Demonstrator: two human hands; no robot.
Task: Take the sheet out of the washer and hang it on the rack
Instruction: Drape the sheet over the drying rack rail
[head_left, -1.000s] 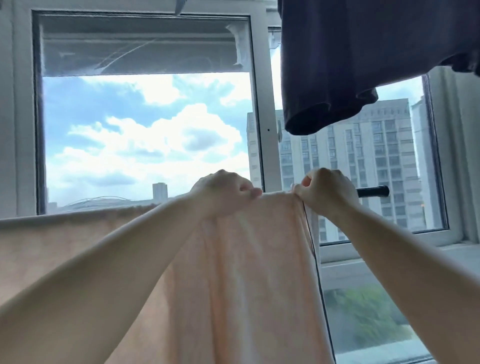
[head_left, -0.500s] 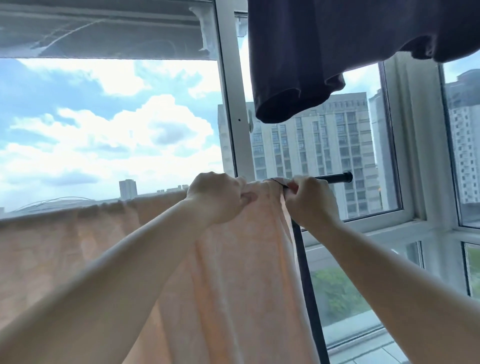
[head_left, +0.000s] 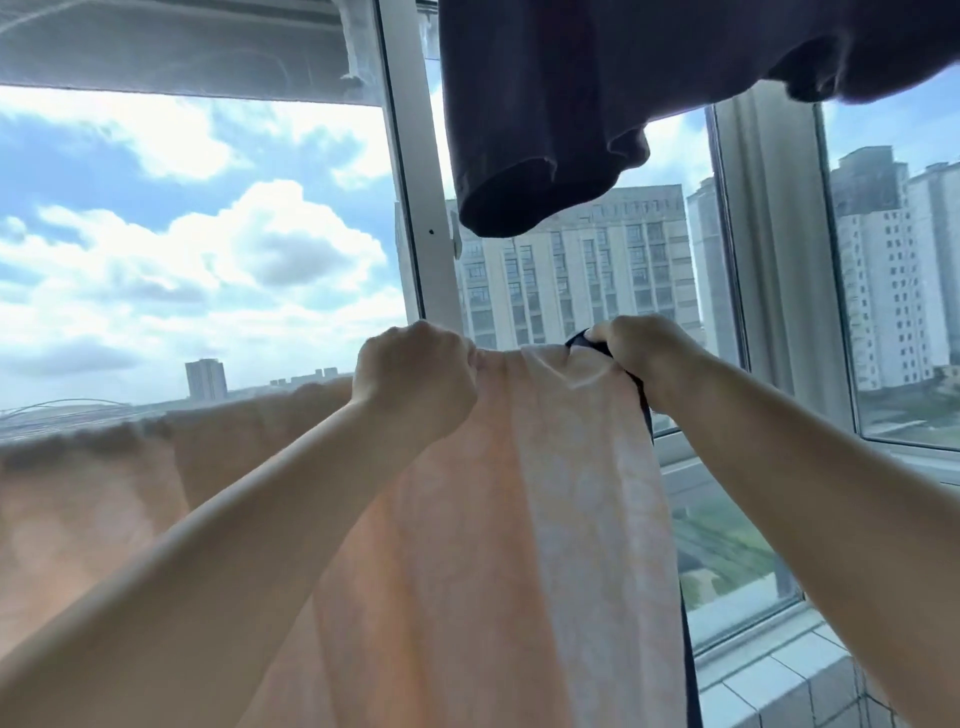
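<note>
**Both hands grip the top edge of the peach sheet at the rack bar**

The left hand (head_left: 415, 384) is a closed fist, fingers curled tight over a bunched fold of the sheet (head_left: 519, 545) along its top edge. At its 3 o'clock, a short stretch of cloth apart, the right hand (head_left: 644, 358) is also curled shut, pinching the sheet's right corner together with the dark end of the rack bar (head_left: 584, 340), which shows only as a small dark piece by the knuckles. Between the 2 hands the cloth's edge is pulled level, with small gathers next to the left fist.

The sheet is peach with a faint pale pattern. It hangs from the hands toward 6 o'clock, and its top edge runs on toward 9 o'clock, sagging slightly. A dark upright of the rack (head_left: 685, 649) follows the sheet's right side downward.

At 12 o'clock a dark garment (head_left: 597, 104) hangs overhead, one sleeve opening facing the camera. Behind everything stands a white window frame (head_left: 421, 208), with clouds and tall buildings (head_left: 587, 270) outside.
</note>
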